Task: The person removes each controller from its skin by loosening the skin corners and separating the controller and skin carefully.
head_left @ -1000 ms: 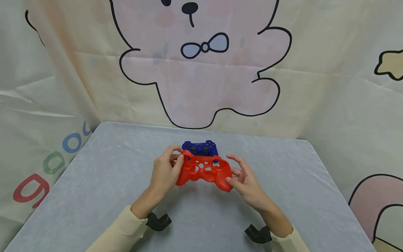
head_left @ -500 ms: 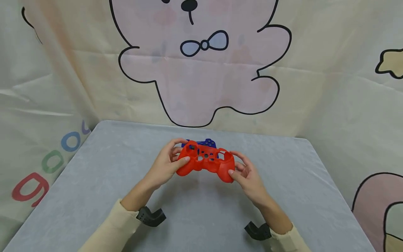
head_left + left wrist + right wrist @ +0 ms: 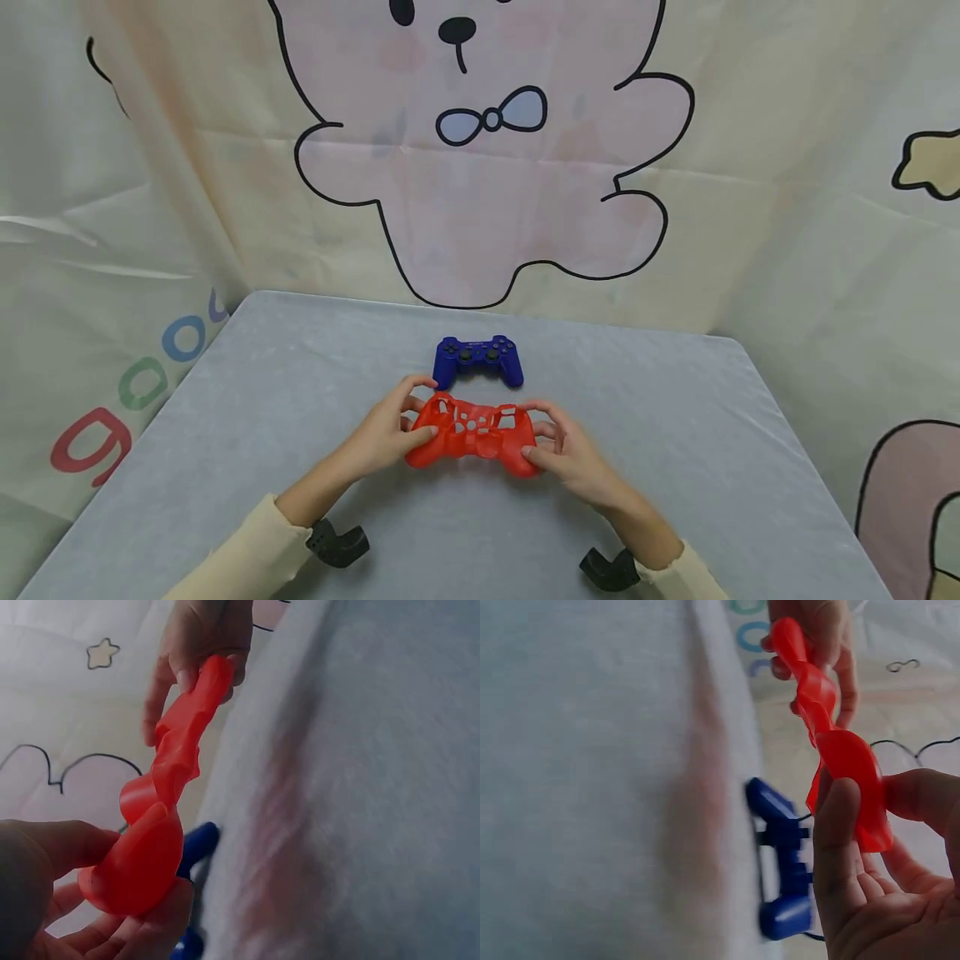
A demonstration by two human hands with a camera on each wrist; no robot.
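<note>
A red silicone controller cover [image 3: 471, 434] with several cut-out holes is held above the grey table [image 3: 225, 433] by both hands. My left hand [image 3: 392, 427] grips its left grip with thumb on top; my right hand [image 3: 557, 446] grips the right one. In the left wrist view the cover [image 3: 157, 810] runs edge-on from my left hand [image 3: 67, 900] to the other hand [image 3: 196, 645]. In the right wrist view my right hand [image 3: 870, 877] pinches the cover [image 3: 840, 757]. A blue game controller [image 3: 477, 360] lies on the table just beyond the cover, also visible as the controller [image 3: 780, 862].
A printed cloth backdrop [image 3: 480, 167] with a cartoon bear hangs behind and beside the table. Black wrist-camera mounts [image 3: 337, 543] sit under both forearms. Cream sleeves [image 3: 247, 550] cover the arms.
The red cover has come down and toward me from in front of the blue controller, which now shows fully. Both hands kept hold, and the right hand's fingers closed round its grip.
</note>
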